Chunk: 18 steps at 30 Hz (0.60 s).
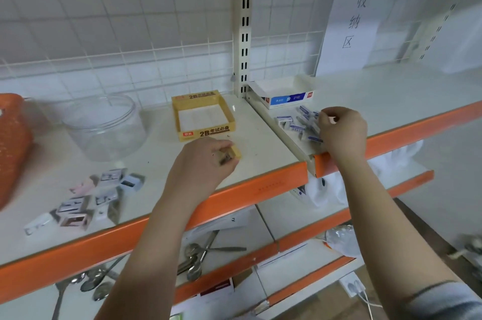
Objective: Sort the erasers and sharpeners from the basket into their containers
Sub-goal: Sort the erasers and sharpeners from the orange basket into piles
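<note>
My left hand (206,163) grips a small yellow eraser (233,153) just in front of the open yellow 2B box (206,117) on the shelf. My right hand (341,132) is curled over a pile of blue-and-white erasers (294,125); whether it holds one is hidden. A white-and-blue box (284,96) stands open behind that pile. Several small boxed sharpeners (86,199) lie scattered at the front left. A clear plastic jar (104,125) stands behind them. The orange basket (13,145) is at the far left edge.
The shelf (260,184) has an orange front lip and a metal divider rail (281,134) between its two sections. A wire grid backs it, with a paper sign (349,25) at the right. Lower shelves hold spoons (193,259) and packets.
</note>
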Each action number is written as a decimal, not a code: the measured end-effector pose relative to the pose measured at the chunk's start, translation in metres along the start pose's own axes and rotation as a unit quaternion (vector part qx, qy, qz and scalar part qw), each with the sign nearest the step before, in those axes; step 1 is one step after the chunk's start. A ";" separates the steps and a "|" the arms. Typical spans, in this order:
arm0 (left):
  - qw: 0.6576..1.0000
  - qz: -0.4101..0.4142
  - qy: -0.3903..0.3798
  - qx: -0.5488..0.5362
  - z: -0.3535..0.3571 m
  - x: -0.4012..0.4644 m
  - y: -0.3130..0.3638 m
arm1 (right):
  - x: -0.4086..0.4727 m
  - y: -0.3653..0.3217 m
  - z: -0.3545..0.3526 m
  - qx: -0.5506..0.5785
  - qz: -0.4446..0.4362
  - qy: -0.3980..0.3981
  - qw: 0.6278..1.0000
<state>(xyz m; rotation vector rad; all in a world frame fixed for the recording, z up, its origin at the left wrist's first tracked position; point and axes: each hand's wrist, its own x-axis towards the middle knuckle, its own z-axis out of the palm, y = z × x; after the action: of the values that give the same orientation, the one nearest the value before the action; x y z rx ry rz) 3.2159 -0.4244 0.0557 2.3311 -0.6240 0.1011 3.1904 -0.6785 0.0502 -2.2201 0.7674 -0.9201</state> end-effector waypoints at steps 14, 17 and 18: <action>0.999 -0.027 0.028 0.031 0.011 -0.014 -0.027 | -0.105 -0.023 0.032 0.110 -0.203 -0.132 0.964; 0.996 -0.032 0.082 -0.008 -0.001 -0.027 -0.029 | -0.109 -0.024 0.031 0.103 -0.204 -0.137 0.964; 0.995 -0.036 0.096 -0.012 -0.007 -0.032 -0.030 | -0.109 -0.025 0.031 0.100 -0.199 -0.140 0.965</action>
<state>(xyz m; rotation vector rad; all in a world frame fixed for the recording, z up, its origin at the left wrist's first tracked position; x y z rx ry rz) 3.2024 -0.3878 0.0339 2.2835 -0.4435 0.2797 3.1564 -0.5764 0.0061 -2.2927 0.0904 -0.7964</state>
